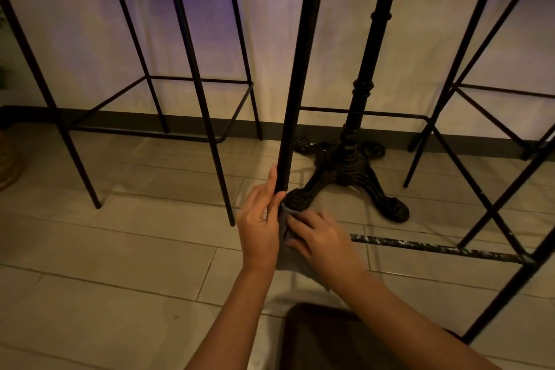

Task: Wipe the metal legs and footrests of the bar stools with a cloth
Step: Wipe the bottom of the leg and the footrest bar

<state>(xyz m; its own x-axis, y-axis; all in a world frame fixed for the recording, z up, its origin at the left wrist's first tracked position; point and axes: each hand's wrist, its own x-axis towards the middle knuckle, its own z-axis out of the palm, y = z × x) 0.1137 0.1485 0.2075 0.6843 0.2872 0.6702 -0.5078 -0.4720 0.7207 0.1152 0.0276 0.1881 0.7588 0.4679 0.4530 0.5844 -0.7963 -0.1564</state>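
Round black stool leg: grey cloth.

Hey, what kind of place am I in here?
Probably a bar or café: tall black bar stools with footrests, an ornate cast-iron pedestal table base, tiled floor, and purple accent light on the wall.

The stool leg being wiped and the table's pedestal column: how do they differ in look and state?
The stool leg is a plain, smooth tube; the pedestal column has ornate turned rings. The left hand and right hand hold a cloth at the stool leg; the pedestal column is untouched. Both are black.
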